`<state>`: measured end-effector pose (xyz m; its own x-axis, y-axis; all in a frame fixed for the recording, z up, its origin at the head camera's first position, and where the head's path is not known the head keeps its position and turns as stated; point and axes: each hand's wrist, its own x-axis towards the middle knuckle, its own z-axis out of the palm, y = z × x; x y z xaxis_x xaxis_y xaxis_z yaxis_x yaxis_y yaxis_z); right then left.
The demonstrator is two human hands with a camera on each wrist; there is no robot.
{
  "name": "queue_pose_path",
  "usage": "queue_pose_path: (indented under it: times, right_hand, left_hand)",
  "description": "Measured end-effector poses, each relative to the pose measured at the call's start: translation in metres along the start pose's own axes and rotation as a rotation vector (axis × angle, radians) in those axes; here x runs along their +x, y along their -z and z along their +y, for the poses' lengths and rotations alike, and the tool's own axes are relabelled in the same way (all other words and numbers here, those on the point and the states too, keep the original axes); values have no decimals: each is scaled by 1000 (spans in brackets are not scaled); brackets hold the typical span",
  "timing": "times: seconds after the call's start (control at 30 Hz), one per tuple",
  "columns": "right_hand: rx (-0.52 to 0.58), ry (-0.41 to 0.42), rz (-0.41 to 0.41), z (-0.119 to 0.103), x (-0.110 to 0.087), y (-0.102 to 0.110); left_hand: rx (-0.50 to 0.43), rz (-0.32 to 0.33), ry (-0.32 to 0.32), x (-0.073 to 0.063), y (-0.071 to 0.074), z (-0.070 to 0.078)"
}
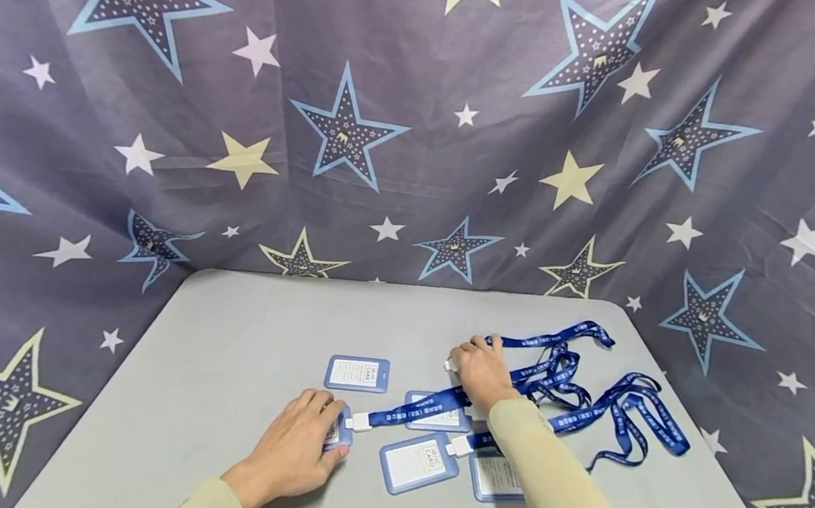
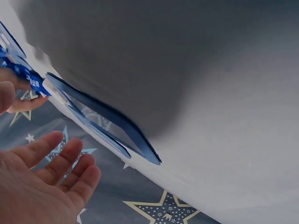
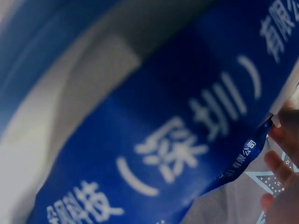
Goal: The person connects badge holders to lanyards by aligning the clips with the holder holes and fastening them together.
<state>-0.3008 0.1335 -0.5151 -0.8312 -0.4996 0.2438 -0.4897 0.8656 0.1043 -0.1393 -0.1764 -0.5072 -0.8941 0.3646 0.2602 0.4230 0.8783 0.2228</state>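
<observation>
My left hand [image 1: 293, 447] lies over a blue-rimmed badge holder [image 1: 345, 431] at the table's front left, partly covering it. In the left wrist view, its fingers [image 2: 60, 163] are loosely spread beside the holder [image 2: 135, 135]. A white clip [image 1: 360, 422] joins this holder to a blue lanyard [image 1: 420, 409] running right. My right hand [image 1: 482, 371] pinches another blue lanyard [image 1: 544, 339], with a white clip [image 1: 450, 365] at its fingertips. In the right wrist view, a near lanyard [image 3: 177, 140] with white lettering fills the middle, and the fingers [image 3: 280, 168] show at the edge.
A loose badge holder [image 1: 357, 374] lies left of centre. Other holders, one clipped [image 1: 419, 463], one under a lanyard [image 1: 438, 413] and one beneath my right forearm [image 1: 497, 476], lie nearby. Tangled blue lanyards [image 1: 631, 414] spread over the right of the grey table [image 1: 215, 349]; a star-patterned cloth [image 1: 418, 163] hangs behind.
</observation>
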Motion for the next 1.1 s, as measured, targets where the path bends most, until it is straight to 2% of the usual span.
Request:
queue_pose_path:
  times: [0.5,0.83,1.1]
  right_hand:
    - [76,14,62,-3,-11,5]
    - [112,11,77,-7,-17,6]
    - [165,20,112,-14,-23,14]
  left_hand:
    - [-4,1,4,4,-3,-1]
    - [-8,-18,32,7,-5,-2]
    - [-2,-11,22,10,-5,-4]
